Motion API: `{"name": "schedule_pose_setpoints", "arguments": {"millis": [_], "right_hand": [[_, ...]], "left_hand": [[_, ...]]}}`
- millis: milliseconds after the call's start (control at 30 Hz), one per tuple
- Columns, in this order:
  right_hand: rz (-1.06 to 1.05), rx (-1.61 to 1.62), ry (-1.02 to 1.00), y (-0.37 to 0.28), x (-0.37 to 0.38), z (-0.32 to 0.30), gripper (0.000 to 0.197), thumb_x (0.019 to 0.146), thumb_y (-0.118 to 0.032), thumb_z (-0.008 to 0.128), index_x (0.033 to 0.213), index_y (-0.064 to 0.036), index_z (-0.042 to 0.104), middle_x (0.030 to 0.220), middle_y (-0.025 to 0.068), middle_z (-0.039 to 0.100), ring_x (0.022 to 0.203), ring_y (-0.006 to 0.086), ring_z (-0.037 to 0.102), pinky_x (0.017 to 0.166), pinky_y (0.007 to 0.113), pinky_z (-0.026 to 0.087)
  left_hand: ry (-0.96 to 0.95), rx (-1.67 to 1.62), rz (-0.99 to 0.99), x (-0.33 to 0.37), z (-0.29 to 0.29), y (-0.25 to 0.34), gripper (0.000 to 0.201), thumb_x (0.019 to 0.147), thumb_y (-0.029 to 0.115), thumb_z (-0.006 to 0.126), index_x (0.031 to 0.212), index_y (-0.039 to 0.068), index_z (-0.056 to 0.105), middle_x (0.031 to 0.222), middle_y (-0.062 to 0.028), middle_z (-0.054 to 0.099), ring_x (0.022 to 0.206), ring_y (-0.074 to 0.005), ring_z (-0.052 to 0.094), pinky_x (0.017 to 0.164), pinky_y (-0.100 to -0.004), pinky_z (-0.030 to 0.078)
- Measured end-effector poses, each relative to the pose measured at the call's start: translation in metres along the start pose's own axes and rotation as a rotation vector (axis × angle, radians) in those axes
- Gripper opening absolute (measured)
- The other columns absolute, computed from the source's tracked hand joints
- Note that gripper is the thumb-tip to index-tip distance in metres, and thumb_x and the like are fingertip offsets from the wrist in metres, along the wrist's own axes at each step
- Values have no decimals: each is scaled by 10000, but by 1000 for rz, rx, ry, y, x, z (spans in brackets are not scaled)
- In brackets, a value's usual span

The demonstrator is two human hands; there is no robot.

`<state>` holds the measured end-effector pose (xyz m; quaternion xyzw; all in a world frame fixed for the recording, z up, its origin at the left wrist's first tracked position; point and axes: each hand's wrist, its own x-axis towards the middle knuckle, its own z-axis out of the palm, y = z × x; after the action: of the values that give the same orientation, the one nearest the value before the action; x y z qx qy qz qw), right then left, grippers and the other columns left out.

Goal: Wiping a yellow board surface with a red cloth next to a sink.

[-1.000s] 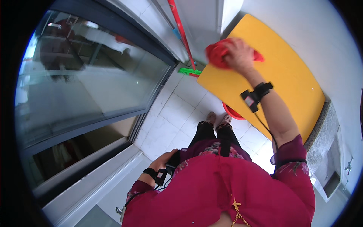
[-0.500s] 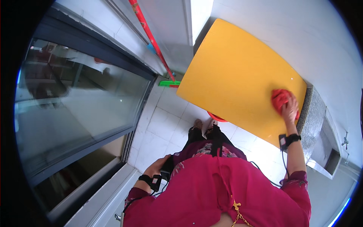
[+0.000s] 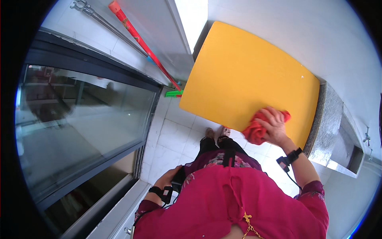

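Note:
A crumpled red cloth (image 3: 254, 133) lies pressed on the yellow tabletop (image 3: 242, 71), at its near edge and partly over it. My right hand (image 3: 275, 126) is on the cloth, its fingers bent over the fabric and holding it. Down at my left hip, my left hand (image 3: 168, 176) rests beside a black object (image 3: 179, 175) at my waist. Its fingertips are hidden there, so what they hold, if anything, does not show.
A grey stone-edged sink (image 3: 338, 135) with a tap (image 3: 366, 137) stands to the right. Left of the table lean a red-handled broom (image 3: 139, 40) with green bristles and a metal pole (image 3: 107, 24). A dark-framed sliding glass window (image 3: 87, 115) fills the left side.
My right hand has swept the red cloth leftward and nearer, from the table's right end to its near edge. The left hand stays by my hip. The view has shifted slightly.

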<state>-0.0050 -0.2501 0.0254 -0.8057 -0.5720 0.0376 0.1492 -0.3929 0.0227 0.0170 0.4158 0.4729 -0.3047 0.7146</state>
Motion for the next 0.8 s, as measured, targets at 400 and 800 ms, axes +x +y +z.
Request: {"name": "schedule_pose_setpoints", "arguments": {"millis": [400, 800], "right_hand": [[1093, -419, 193, 152, 93, 0, 492, 832, -405, 528, 1278, -203, 476, 1356, 59, 408, 1274, 298, 347, 969, 519, 352], [-313, 0, -47, 11, 147, 29, 572, 620, -203, 656, 1180, -241, 543, 1337, 33, 409, 1230, 309, 375, 943, 508, 362]], "left_hand": [[-169, 3, 12, 4, -19, -39, 1073, 520, 321, 841, 1382, 28, 274, 1292, -177, 493, 1199, -287, 473, 1020, -345, 332], [65, -208, -135, -16, 13, -32, 704, 699, 382, 653, 1244, 2, 422, 1138, -164, 575, 1001, -272, 555, 852, -340, 443]]}}
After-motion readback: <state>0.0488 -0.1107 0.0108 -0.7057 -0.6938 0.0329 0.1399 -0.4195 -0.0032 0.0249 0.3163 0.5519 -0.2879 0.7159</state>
